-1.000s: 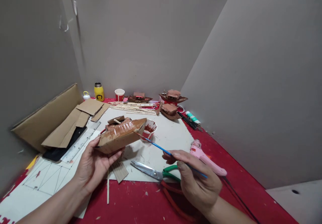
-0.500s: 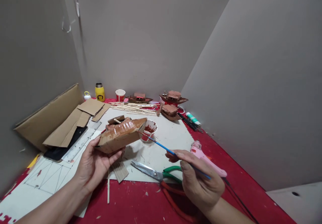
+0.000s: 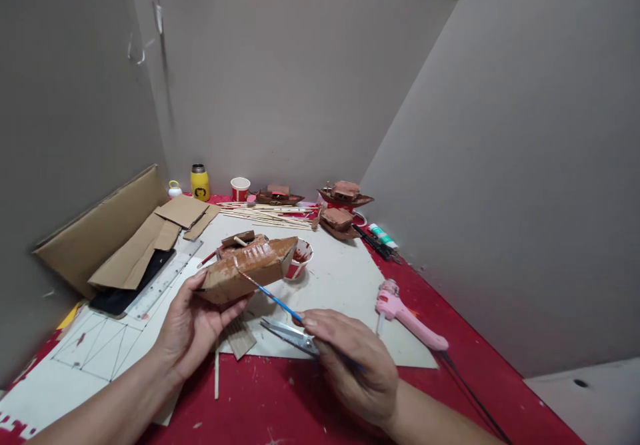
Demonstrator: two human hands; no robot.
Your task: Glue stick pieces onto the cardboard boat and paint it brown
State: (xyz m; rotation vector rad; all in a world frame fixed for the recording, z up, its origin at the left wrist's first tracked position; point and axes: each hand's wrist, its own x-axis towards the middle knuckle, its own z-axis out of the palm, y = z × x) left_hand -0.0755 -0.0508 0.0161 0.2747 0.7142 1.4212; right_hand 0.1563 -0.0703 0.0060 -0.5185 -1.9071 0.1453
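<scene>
My left hand (image 3: pixel 193 322) grips a cardboard model boat (image 3: pixel 245 278) by its near left end, tilted above the table. Wet brown paint shines on the boat's upturned face, while the side toward me is bare cardboard. Between the fingers of my right hand (image 3: pixel 353 365) is a thin blue paintbrush (image 3: pixel 277 300), its tip at the painted face's near edge. Behind the boat's right end stands a paper cup (image 3: pixel 299 268) with reddish-brown paint inside. Scissors (image 3: pixel 290 335) lie under my right hand, their handles hidden by it.
Brown model boats (image 3: pixel 340 222) and thin wooden sticks (image 3: pixel 265 215) lie at the back. A pink glue gun (image 3: pixel 410 315) with its cord rests on the right. Cardboard pieces (image 3: pixel 135 248), a clear ruler (image 3: pixel 170 278) and a yellow bottle (image 3: pixel 199 184) are on the left.
My right hand has moved left, carrying the brush tip from the boat's right end to the middle of its near edge. The boat has shifted slightly right.
</scene>
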